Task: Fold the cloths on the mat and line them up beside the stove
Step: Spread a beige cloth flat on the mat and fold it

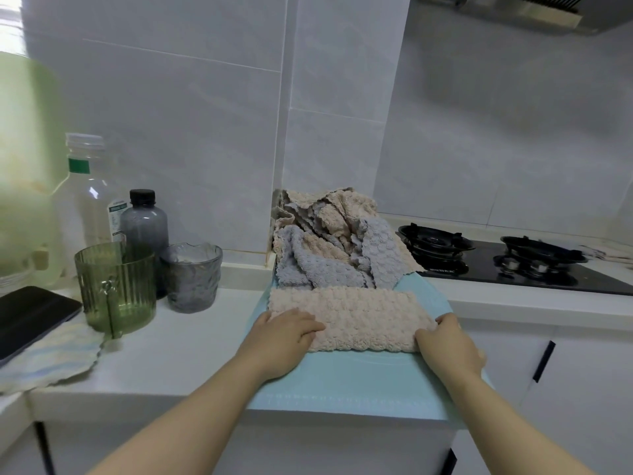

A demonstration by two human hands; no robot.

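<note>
Beige cloth (352, 313) lies as a folded strip on teal mat (342, 378) between the hands, left hand (287, 334) pressing one end flat, right hand (445, 344) gripping the other, likely squaring the fold, unfolded pile (329, 241) beyond the fingertips.

One beige cloth (349, 317) folded flat on the blue mat (342, 378)
A crumpled heap of beige and grey cloths (329, 241) touches it at 12 o'clock; black stove (486, 267) at 2 o'clock.

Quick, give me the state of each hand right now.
Left hand: open, pressing flat on the left end of the beige cloth.
Right hand: closed, gripping its right end.
</note>
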